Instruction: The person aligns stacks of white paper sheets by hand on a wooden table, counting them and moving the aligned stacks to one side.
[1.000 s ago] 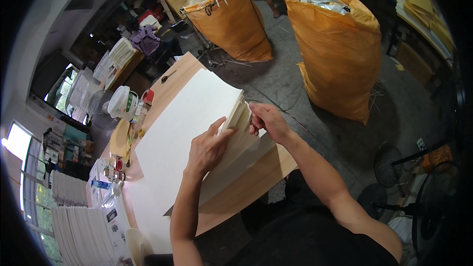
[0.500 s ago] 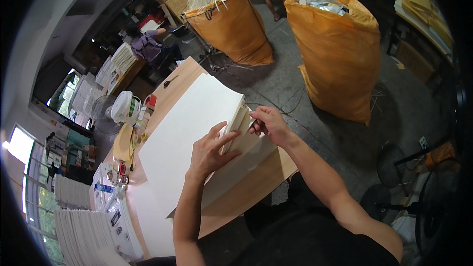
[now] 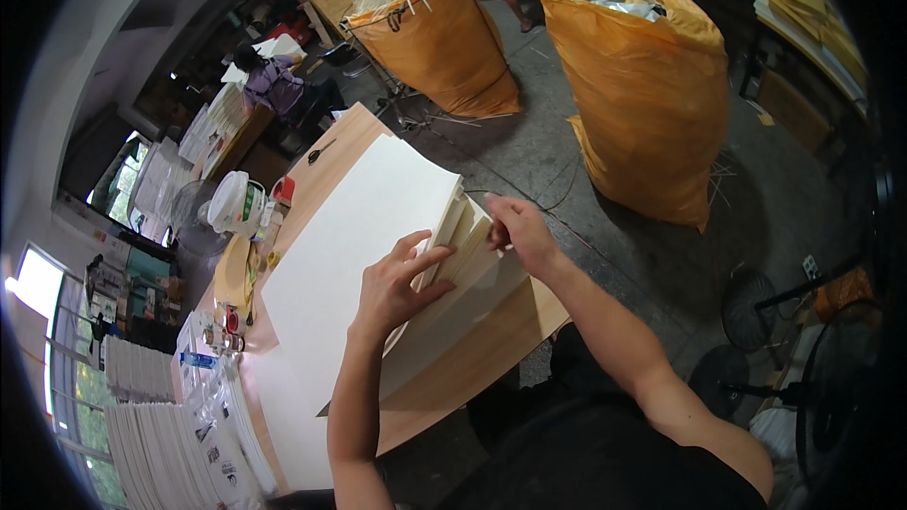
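A thick stack of large white paper sheets lies on a wooden table. My left hand rests flat on top of the stack near its right edge, fingers spread. My right hand pinches the edge of the sheets at the stack's right side, where several sheets are lifted and fanned apart.
Two tall orange sacks stand on the concrete floor beyond the table. A white bucket, small bottles and tape sit at the table's left end. More white stacks lie at lower left. A person sits at a far table.
My right hand has shifted slightly along the stack's edge and the sheets there are fanned wider. My left hand stays pressed on top.
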Action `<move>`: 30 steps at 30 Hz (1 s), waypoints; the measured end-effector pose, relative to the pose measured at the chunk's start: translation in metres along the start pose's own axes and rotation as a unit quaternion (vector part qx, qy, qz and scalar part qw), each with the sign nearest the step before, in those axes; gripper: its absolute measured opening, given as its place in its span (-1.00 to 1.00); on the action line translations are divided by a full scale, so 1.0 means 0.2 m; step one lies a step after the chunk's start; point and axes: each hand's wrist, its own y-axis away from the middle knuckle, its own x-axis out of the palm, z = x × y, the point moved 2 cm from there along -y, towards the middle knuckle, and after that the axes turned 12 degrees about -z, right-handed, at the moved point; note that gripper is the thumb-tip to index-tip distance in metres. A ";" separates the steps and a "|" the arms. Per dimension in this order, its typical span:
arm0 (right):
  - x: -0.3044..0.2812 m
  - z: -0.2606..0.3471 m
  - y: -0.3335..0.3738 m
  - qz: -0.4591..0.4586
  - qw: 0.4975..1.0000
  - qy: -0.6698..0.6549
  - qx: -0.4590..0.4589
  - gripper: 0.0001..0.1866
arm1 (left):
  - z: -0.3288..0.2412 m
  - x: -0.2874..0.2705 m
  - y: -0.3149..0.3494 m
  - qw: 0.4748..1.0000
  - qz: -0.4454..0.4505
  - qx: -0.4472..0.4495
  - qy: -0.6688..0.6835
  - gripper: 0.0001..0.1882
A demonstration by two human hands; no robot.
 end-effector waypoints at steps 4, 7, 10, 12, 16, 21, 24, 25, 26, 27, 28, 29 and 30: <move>-0.01 0.02 0.17 -0.124 0.868 0.312 -0.366 -0.76 | -0.03 -0.03 -0.01 0.999 0.010 -0.030 0.005 -0.46; 0.04 -0.04 0.23 0.131 0.825 0.414 -0.363 -0.69 | -0.02 -0.03 0.00 1.000 0.016 -0.017 0.001 -0.42; 0.03 -0.13 0.25 0.190 0.763 0.439 -0.435 -0.62 | -0.06 0.04 0.01 0.996 0.030 0.059 -0.067 -0.40; 0.03 -0.15 0.23 0.230 0.792 0.466 -0.322 -0.56 | -0.07 0.10 0.07 0.985 0.018 0.120 -0.124 -0.27; 0.05 -0.11 0.25 0.230 0.802 0.447 -0.321 -0.58 | -0.06 0.11 0.10 0.987 -0.004 0.084 -0.136 -0.15; 0.05 -0.10 0.24 0.189 0.825 0.404 -0.347 -0.63 | -0.01 0.17 0.09 0.992 -0.066 0.013 -0.104 -0.12; -0.07 -0.13 0.16 0.177 0.862 0.317 -0.355 -0.68 | 0.00 0.20 0.06 0.984 -0.097 0.065 -0.132 -0.12; -0.11 -0.09 0.18 0.071 0.859 0.301 -0.408 -0.80 | 0.01 0.21 0.07 0.985 -0.087 0.052 -0.137 -0.12; -0.13 -0.06 0.19 0.029 0.867 0.352 -0.351 -0.80 | 0.01 0.20 0.10 0.986 -0.077 0.037 -0.143 -0.12; -0.16 -0.01 0.18 -0.013 0.868 0.401 -0.292 -0.79 | 0.02 0.20 0.11 0.986 -0.067 0.021 -0.150 -0.12; -0.18 0.04 0.18 -0.058 0.862 0.448 -0.230 -0.76 | 0.01 0.19 0.11 0.988 -0.050 0.014 -0.142 -0.13; -0.18 0.09 0.16 -0.019 0.842 0.497 -0.209 -0.64 | 0.00 0.18 0.08 0.991 -0.033 0.008 -0.133 -0.15; -0.17 0.08 0.13 0.021 0.820 0.532 -0.211 -0.63 | -0.02 0.16 0.06 0.992 -0.016 0.001 -0.123 -0.16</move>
